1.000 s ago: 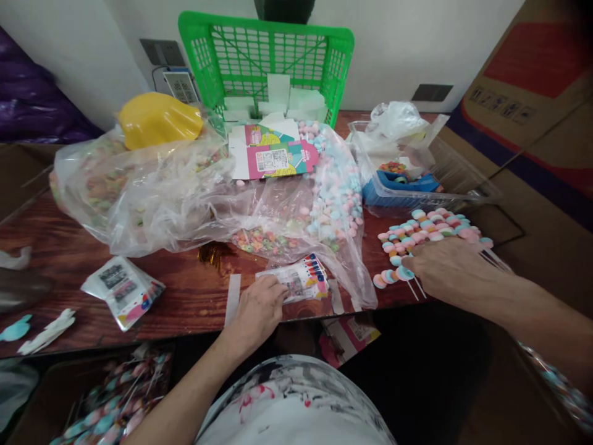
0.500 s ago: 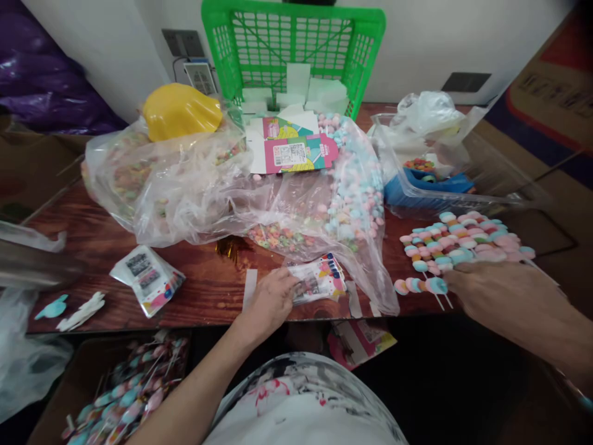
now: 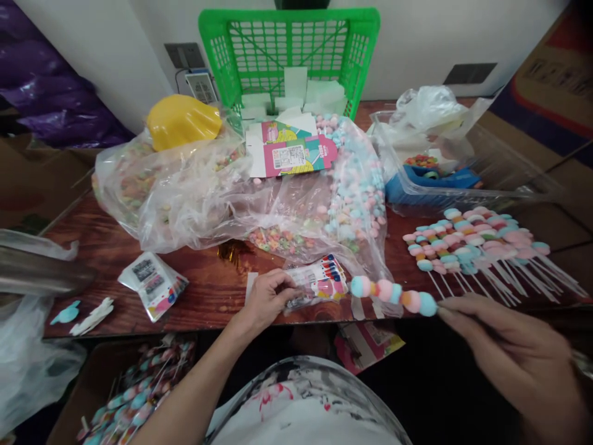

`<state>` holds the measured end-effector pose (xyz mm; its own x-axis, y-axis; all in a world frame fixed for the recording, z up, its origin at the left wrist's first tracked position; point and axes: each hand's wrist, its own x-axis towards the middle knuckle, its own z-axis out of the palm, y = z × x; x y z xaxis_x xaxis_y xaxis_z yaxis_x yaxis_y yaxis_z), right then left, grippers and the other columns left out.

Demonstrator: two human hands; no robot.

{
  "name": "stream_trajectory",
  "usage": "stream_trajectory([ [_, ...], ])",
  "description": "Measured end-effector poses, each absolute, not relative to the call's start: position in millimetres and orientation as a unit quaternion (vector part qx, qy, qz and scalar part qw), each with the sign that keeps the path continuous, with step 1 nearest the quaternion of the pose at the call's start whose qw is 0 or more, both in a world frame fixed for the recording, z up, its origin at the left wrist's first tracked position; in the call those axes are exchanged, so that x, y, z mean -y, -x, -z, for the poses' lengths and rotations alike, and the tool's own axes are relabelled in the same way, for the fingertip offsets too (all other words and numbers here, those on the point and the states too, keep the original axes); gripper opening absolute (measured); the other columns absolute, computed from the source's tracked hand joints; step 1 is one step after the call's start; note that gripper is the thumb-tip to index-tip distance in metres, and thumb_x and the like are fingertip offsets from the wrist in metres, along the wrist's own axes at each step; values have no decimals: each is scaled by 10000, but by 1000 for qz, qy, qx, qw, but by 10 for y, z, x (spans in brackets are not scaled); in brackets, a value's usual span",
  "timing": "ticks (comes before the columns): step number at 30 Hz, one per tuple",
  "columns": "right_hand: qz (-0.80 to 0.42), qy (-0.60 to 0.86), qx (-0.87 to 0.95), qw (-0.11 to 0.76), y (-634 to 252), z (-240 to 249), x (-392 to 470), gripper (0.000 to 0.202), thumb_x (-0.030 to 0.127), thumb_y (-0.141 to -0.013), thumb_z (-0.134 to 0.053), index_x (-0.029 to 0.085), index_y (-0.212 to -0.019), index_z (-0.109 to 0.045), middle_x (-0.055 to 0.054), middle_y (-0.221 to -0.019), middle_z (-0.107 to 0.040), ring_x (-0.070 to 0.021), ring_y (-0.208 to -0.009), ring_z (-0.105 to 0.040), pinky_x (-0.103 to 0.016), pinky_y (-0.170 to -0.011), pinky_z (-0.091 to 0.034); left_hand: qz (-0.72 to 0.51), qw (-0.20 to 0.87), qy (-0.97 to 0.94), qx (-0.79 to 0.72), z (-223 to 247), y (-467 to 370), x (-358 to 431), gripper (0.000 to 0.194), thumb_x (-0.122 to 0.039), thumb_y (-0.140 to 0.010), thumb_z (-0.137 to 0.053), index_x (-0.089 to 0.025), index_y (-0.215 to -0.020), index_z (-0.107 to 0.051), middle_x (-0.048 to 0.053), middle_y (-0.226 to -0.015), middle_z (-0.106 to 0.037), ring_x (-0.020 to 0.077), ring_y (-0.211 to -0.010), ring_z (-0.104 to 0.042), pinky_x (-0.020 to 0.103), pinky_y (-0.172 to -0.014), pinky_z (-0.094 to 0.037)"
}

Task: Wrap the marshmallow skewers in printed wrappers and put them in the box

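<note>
My right hand (image 3: 514, 352) pinches one end of a candy skewer (image 3: 389, 293), strung with pink, blue and orange pieces and pointing left over the table's front edge. Behind it, a pile of similar candy skewers (image 3: 477, 241) lies with white sticks toward me. At the table's front middle, my left hand (image 3: 271, 296) grips the left end of a stack of printed plastic pouches (image 3: 317, 278), thumb and forefinger together. The skewer's tip is close to the pouches' right end. A second stack of pouches (image 3: 155, 284) lies further left.
Large clear bags of candies (image 3: 185, 204) cover the table's middle, with a flattened printed box (image 3: 291, 154) on top. A green crate (image 3: 290, 49) stands behind. At right is a clear plastic bin (image 3: 467, 198); lower left, a box of packed skewers (image 3: 134, 395).
My right hand has lifted a candy skewer off the pile and brought it left and toward me. My left hand stays at the pouches, its fingers now more curled at their edge.
</note>
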<state>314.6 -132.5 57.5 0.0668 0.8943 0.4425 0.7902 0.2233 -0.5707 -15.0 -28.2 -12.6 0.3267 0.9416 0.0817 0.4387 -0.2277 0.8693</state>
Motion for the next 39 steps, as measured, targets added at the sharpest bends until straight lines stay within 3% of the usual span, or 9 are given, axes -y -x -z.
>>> stream_trajectory([
  [4, -131, 571, 697, 414, -2865, -445, 1208, 125, 186, -840, -603, 282, -906, -649, 26, -787, -675, -138, -679, -639, -217, -605, -514, -326, 393, -716, -475, 139, 177, 277, 69, -200, -747, -694, -153, -697, -691, 1, -681, -642, 113, -641, -573, 218, -625, -410],
  [15, -169, 579, 690, 400, -2869, -200, 1154, 82, 195, -844, -595, 224, -882, -662, -2, -776, -672, -145, -682, -641, -219, -591, -510, -330, 397, -735, -439, 154, 216, 279, 107, -223, -788, -666, -158, -718, -713, 23, -699, -674, 128, -666, -609, 223, -644, -447],
  [20, -94, 530, 754, 375, -2889, -211, 1132, 147, 136, -836, -580, 222, -930, -652, -10, -787, -667, -147, -693, -641, -248, -634, -511, -329, 390, -745, -430, 174, 222, 282, 100, -221, -796, -667, -162, -736, -722, 32, -715, -683, 131, -671, -615, 229, -650, -459],
  [27, 63, 440, 854, 271, -2785, -371, 1061, 240, 45, -808, -515, 177, -946, -660, -48, -782, -649, -170, -707, -574, -308, -659, -448, -303, 359, -793, -388, 164, 175, 289, 139, -232, -837, -628, -186, -762, -736, 32, -704, -691, 135, -678, -622, 233, -657, -466],
  [35, 61, 368, 897, 236, -2542, -377, 746, 243, 49, -837, -429, 166, -854, -641, -47, -732, -622, -158, -662, -529, -285, -611, -428, -292, 351, -811, -366, 171, 142, 313, 140, -233, -860, -610, -179, -795, -722, 32, -724, -683, 135, -695, -623, 238, -663, -469],
  [37, 46, 363, 893, 262, -2536, -356, 691, 245, 41, -828, -428, 171, -862, -633, -53, -764, -636, -161, -705, -556, -280, -635, -447, -308, 321, -814, -375, 145, 148, 320, 138, -275, -863, -610, -178, -854, -709, 53, -818, -676, 155, -782, -624, 268, -727, -487],
  [39, 28, 360, 886, 292, -2532, -334, 668, 238, 36, -823, -439, 172, -885, -625, -63, -791, -645, -167, -749, -577, -282, -661, -465, -325, 260, -828, -376, 101, 141, 321, 246, -341, -842, -636, -179, -1023, -674, 108, -1045, -648, 214, -989, -588, 361, -871, -477],
])
